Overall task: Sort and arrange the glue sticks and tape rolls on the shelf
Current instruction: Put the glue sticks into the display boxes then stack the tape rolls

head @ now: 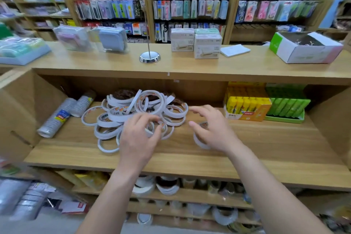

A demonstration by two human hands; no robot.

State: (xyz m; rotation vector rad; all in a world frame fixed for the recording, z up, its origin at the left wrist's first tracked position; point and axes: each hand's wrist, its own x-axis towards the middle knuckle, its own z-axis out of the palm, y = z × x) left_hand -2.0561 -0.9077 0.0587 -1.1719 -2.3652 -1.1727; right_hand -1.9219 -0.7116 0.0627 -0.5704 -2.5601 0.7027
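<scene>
Reaching into the middle shelf point(266, 144), the left hand point(138, 138) is curled round a thin tape roll point(151, 129) at the near right edge of the loose pile point(133, 110). Because of motion blur, this pinch is a likely reading rather than a certain one. The right hand point(212, 129) is held just to the right, fingers spread and slack with nothing clasped. Its palm is over a small stack point(198, 141) of rolls that is set apart from the pile.

The step in hand is judged to be the moving of rolls, one at a time, from pile to stack. Each roll is best lifted clear before it is carried across, since the rings are interlocked and neighbours could be dragged along. The stack should be steadied, and each roll laid flat and centred on it.

Farther right, glue sticks are stood in a yellow box point(247, 106) and a green box point(286, 106). At the far left, wrapped tape sleeves point(57, 118) are laid by the side wall.
</scene>
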